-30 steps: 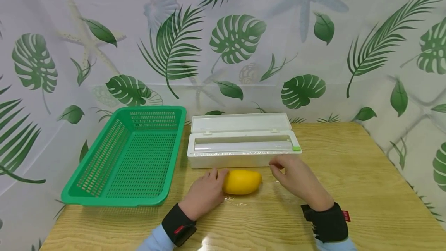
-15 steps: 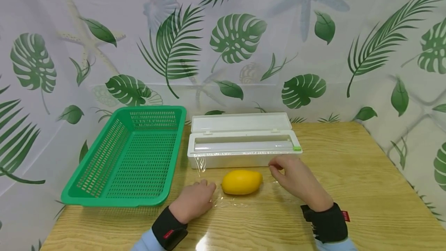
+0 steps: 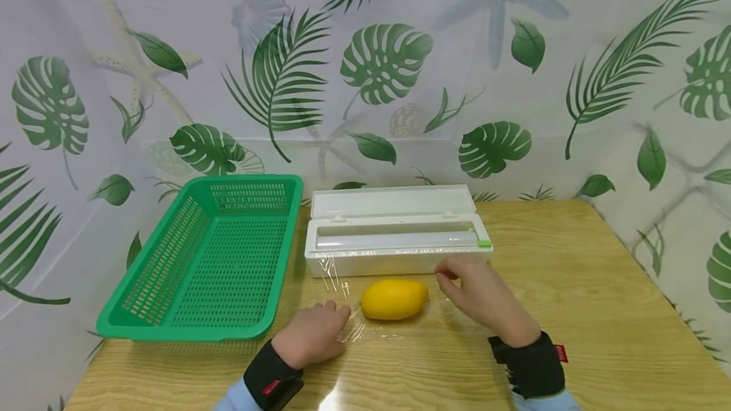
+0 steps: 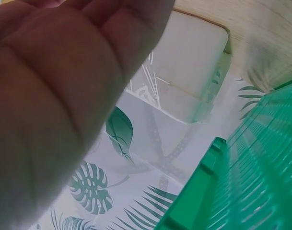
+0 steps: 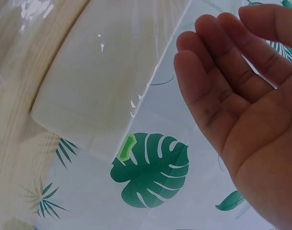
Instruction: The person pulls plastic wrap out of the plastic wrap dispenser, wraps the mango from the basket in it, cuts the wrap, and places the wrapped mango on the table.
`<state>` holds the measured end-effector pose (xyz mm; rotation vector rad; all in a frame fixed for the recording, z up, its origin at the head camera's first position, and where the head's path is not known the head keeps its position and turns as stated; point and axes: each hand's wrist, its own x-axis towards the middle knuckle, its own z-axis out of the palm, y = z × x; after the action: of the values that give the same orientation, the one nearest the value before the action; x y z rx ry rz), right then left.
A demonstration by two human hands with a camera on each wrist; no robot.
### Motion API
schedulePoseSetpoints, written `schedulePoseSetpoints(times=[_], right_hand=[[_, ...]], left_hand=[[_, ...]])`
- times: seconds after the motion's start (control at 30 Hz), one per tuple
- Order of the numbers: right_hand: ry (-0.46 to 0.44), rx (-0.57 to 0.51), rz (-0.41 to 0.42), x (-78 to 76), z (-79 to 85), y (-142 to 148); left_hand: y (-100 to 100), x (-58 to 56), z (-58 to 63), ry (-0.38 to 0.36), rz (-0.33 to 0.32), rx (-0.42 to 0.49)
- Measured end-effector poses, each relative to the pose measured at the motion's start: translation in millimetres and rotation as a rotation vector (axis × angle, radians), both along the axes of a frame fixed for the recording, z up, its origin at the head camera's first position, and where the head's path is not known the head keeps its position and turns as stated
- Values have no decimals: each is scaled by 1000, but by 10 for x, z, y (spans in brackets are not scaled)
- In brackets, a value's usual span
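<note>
A yellow mango (image 3: 394, 299) lies on a sheet of clear plastic wrap (image 3: 353, 330) on the table. The sheet comes down over the front of a white wrap dispenser box (image 3: 371, 264). At the mango's left, my left hand (image 3: 313, 333) pinches the sheet's near left part, where creases gather at the fingertips. My right hand (image 3: 482, 297) hovers right of the mango, before the box's right end. Its fingers (image 5: 210, 48) curve loosely in the right wrist view, thumb near the index fingertip, with nothing visible between them. My left fingertips are cut off in the left wrist view.
A green perforated basket (image 3: 278, 278) stands left of the dispenser on the wooden table (image 3: 594, 309). The dispenser's lid (image 3: 394, 200) is raised, and a green slider (image 3: 484, 243) sits at its right end. Behind hangs a leaf-patterned white cloth (image 3: 422, 144).
My left hand has left the mango and moved a little left and down. Shiny creases now run from the dispenser's left corner toward it. My right hand has stayed nearly still.
</note>
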<state>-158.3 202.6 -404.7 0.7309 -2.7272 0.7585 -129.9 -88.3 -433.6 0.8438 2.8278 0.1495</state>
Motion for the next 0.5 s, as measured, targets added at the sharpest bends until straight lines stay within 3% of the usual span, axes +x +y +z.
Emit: schedulePoseSetpoints(times=[0.5], right_hand=[[-1,7,-8,37,11,-28]], left_hand=[[25,5,-62,56,-23,-22]])
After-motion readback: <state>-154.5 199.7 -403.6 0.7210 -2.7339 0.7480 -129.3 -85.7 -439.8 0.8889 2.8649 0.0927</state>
